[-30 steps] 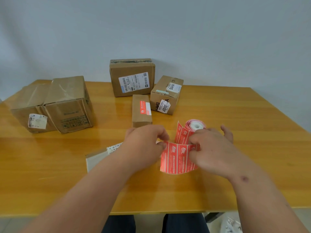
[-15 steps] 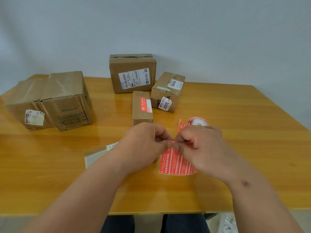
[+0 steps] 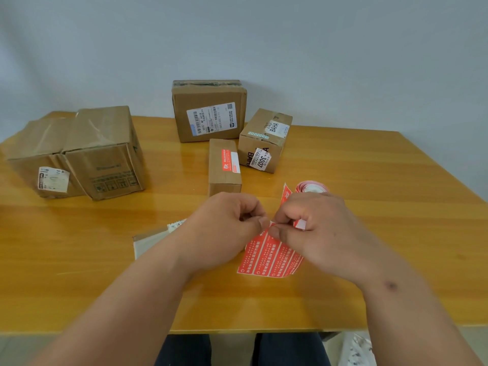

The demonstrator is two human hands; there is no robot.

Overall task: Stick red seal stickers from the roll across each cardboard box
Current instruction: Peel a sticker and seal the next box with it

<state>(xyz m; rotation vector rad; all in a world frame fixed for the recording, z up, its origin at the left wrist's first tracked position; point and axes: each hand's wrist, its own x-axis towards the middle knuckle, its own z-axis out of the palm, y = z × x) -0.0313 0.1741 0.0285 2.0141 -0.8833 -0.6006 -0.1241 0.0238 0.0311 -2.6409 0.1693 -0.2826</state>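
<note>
A strip of red seal stickers [image 3: 269, 257] hangs down over the table in front of me, leading back to the roll [image 3: 311, 186] behind my right hand. My left hand [image 3: 227, 228] and my right hand [image 3: 317, 228] meet at the strip's top edge, and both pinch it between thumb and fingers. A small narrow box [image 3: 224, 167] with a red sticker on its top stands just beyond my hands. A flat parcel [image 3: 150, 240] lies under my left forearm, mostly hidden.
Two large taped boxes [image 3: 79, 151] sit at the far left. A labelled box [image 3: 208, 112] stands at the back by the wall, and a smaller box marked BAHA [image 3: 264, 140] is to its right. The wooden table [image 3: 396, 207] runs to the right.
Both hands rose and came together at the strip's top edge. The strip now hangs straighter below the fingers, and the view has tilted slightly.
</note>
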